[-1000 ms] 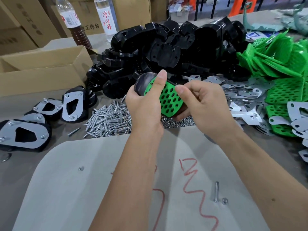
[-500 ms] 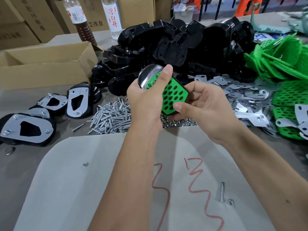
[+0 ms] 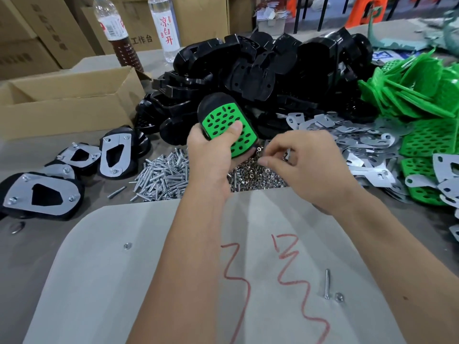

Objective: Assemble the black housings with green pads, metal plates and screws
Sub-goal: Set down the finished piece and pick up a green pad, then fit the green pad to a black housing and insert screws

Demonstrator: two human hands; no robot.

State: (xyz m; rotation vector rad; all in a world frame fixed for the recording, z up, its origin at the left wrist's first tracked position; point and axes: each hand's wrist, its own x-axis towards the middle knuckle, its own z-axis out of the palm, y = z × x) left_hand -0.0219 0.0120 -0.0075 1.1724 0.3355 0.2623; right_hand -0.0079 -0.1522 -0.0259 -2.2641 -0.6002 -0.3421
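Left hand (image 3: 211,155) around upright housing (image 3: 224,122)

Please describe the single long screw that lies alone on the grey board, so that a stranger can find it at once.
Start at the big pale grey board nearest the camera, with red scribbles. Right of those scribbles lies one silver screw, pointing away, a small nut beside its head. Unlike the heaped screws beyond the board, it lies alone.
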